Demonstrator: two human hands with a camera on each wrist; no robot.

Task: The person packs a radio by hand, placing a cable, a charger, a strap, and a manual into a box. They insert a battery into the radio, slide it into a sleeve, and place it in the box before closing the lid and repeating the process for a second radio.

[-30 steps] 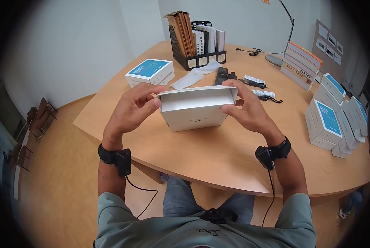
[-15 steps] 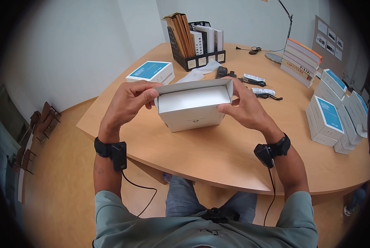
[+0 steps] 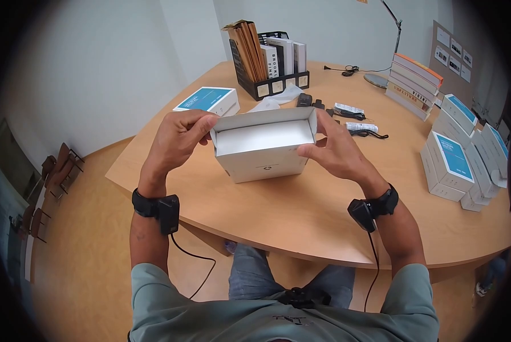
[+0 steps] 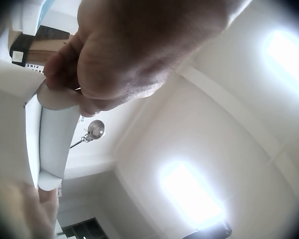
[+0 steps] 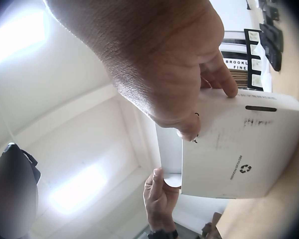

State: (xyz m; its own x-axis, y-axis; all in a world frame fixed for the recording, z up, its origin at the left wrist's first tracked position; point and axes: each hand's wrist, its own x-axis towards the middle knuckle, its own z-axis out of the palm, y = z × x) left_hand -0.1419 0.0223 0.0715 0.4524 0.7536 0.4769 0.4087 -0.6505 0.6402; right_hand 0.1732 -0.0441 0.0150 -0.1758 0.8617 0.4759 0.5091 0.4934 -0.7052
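Note:
A white box (image 3: 265, 166) stands upright on the table, its top side open with the lid flap raised at the back and a white surface inside. The left hand (image 3: 177, 138) pinches the flap's left corner between thumb and fingers. At the box's right edge, the right hand (image 3: 340, 149) grips with its thumb on the near face and its fingers on the side. In the right wrist view the box (image 5: 229, 149) shows a recycling mark and a slot, and the right hand (image 5: 164, 64) holds its edge. The left wrist view shows the left hand (image 4: 134, 45) at the flap.
A blue-and-white box (image 3: 207, 100) lies behind the left hand. Behind stand a black file holder (image 3: 282, 84), plastic wrapping (image 3: 287, 94), black devices (image 3: 305, 100) and cables (image 3: 369, 134). On the right are stacked books (image 3: 412, 85), a lamp base (image 3: 376, 80) and several white boxes (image 3: 450, 159).
The box's top has tilted toward the person, showing more of its inside, and the flap stands higher. The left hand has moved slightly left with its thumb now on the flap's corner.

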